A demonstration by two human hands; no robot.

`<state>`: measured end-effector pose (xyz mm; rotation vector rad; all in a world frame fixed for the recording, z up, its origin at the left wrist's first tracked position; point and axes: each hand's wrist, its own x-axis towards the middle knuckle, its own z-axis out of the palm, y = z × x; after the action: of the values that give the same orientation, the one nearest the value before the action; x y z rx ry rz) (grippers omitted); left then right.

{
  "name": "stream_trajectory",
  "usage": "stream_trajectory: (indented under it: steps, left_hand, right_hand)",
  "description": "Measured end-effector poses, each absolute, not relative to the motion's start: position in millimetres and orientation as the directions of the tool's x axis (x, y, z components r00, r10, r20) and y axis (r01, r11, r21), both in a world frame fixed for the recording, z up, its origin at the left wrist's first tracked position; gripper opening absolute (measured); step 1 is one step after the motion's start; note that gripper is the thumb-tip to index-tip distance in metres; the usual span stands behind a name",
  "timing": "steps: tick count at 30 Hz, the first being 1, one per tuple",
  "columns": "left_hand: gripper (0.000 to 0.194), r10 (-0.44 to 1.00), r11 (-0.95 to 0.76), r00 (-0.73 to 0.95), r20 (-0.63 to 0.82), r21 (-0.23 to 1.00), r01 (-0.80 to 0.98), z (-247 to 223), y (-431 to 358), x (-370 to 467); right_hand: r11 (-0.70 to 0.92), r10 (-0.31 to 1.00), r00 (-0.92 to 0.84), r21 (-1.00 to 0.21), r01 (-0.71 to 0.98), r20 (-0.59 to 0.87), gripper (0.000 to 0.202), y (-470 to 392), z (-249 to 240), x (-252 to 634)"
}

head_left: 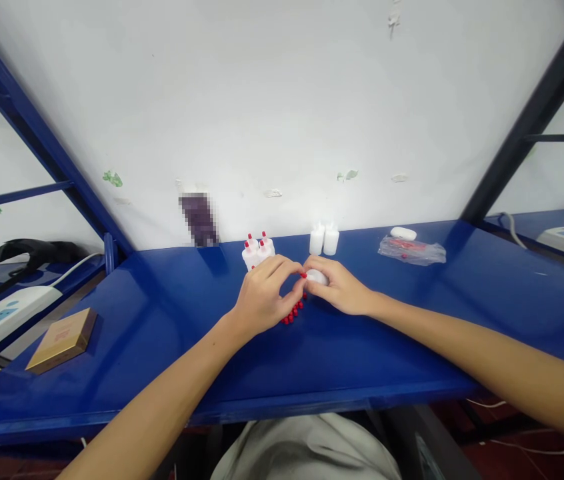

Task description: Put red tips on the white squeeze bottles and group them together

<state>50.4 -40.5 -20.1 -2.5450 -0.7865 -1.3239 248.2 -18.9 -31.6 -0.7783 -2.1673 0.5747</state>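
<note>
Both hands meet at mid-tabletop (172,333), the right hand (341,288) gripping a small white bottle (316,276) steady while the left hand (262,297) pinches a red cap (303,275) at its tip, loose red caps (293,312) lying just beneath.

Both hands meet over the blue desk (412,333). The right hand (339,288) holds a small white bottle (316,276), and the left hand (262,297) touches a red cap at its tip. Loose red caps (293,312) lie just below. Behind stand capped bottles (258,251), two uncapped bottles (324,240) and a plastic bag (412,251).
</note>
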Motion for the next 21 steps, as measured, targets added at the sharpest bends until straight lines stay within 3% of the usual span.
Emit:
stream_trajectory:
  steps: [9,16,21]
  left_hand:
    - [0.005,0.385,-0.852,0.498,0.777,0.092,0.515,-20.8,-40.1,49.8]
    - [0.010,0.385,-0.883,0.607,0.695,0.087,0.461,-21.8,-42.7,50.9]
    - [0.016,0.378,-0.903,0.705,0.600,0.069,0.424,-29.6,-45.0,53.9]
  right_hand:
    - [0.632,0.747,-0.539,-0.669,0.392,0.389,0.017,-20.0,-31.0,249.2]
    - [0.697,0.654,-0.655,-0.636,0.330,0.377,0.034,-20.2,-27.1,256.4]
    - [0.727,0.629,-0.700,-0.573,0.377,0.338,0.044,-19.6,-29.4,254.2]
